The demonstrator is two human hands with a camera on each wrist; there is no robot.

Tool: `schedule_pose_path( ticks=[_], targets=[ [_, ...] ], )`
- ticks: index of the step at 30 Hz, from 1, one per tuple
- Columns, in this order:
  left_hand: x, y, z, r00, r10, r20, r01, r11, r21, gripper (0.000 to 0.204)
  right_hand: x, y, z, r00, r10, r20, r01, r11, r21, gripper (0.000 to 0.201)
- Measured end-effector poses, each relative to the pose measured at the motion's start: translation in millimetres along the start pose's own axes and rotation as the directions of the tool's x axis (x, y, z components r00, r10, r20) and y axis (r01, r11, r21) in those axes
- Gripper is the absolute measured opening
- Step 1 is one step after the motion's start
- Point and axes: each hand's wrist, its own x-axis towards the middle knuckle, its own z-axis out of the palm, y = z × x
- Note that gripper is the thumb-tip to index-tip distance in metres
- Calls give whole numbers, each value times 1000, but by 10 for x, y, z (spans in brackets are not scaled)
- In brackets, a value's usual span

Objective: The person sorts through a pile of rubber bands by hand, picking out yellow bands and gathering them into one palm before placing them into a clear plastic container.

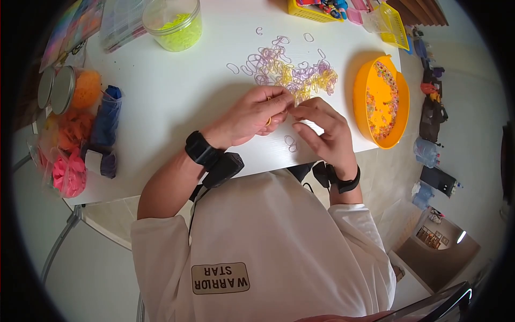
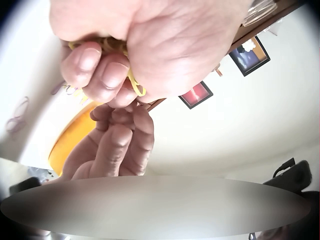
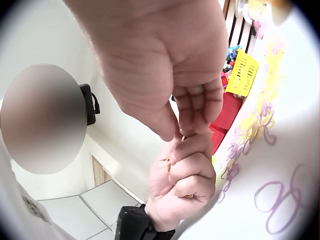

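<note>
My left hand is curled round several small yellow rubber bands. One yellow band hangs out of its palm in the left wrist view, and a loop of another band shows between its fingers in the right wrist view. My right hand meets the left fingertips, its fingers bent loosely and its thumb apart from the index finger in the head view. Beyond both hands spreads a loose pile of purple and yellow rubber bands. Two purple bands lie nearer the table's front edge.
To the right stands an orange tub with colourful beads inside. A clear jar of green bands is at the back left. Jars with orange contents, a blue packet and bagged pink bands line the left side. Yellow baskets stand at the back right.
</note>
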Motion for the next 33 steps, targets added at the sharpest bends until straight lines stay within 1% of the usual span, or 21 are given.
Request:
schedule_pose_path(
  ticks=[3,5,6,7,9,12,14,15,18,23,24,27,29,33],
  targets=[
    [1,34,-37,999,36,18,-36,999,-33,30,-13,136,-153,998,-5,-59,0,997,-83,15],
    [-4,55,-61,997,65,47,-64,997,-32,37,-29,190,-226,988,110,-109,-129,975,-182,14],
    [-6,56,-60,998,58,23,-56,997,-47,38,-40,214,-257,976,167,-138,-195,954,-227,13],
    [-4,58,-57,999,51,0,-50,997,-62,40,-47,244,-287,970,218,-107,-241,927,-288,13],
    [0,73,-41,997,62,-35,-64,996,-63,44,-68,300,-285,972,219,-84,-234,921,-312,13],
    [4,64,-85,996,73,-59,-81,987,-136,44,-68,367,-234,979,193,-63,-202,904,-376,12],
    [18,48,-101,993,95,-63,-100,992,-81,43,-36,387,-193,981,190,-50,-193,892,-410,12],
    [17,45,-108,992,106,-66,-109,993,-53,43,-26,415,-174,980,191,-55,-196,888,-415,12],
    [9,81,-78,993,72,-89,-79,993,-84,39,-19,498,-144,980,189,-59,-196,877,-438,12],
    [5,92,-46,993,75,-88,-85,990,-115,36,-25,537,-152,982,187,-36,-180,849,-496,11],
    [3,99,-36,993,71,-95,-82,990,-117,36,-23,536,-156,980,194,-42,-189,855,-483,11],
    [11,71,-75,994,103,-36,-107,989,-99,37,-44,495,-173,974,221,-47,-219,875,-432,9],
    [7,79,-57,993,100,-61,-106,989,-101,40,-46,407,-212,969,245,-39,-241,891,-385,9],
    [12,65,-86,994,93,-52,-99,989,-114,45,-67,365,-294,955,295,3,-269,873,-408,9]
  ],
)
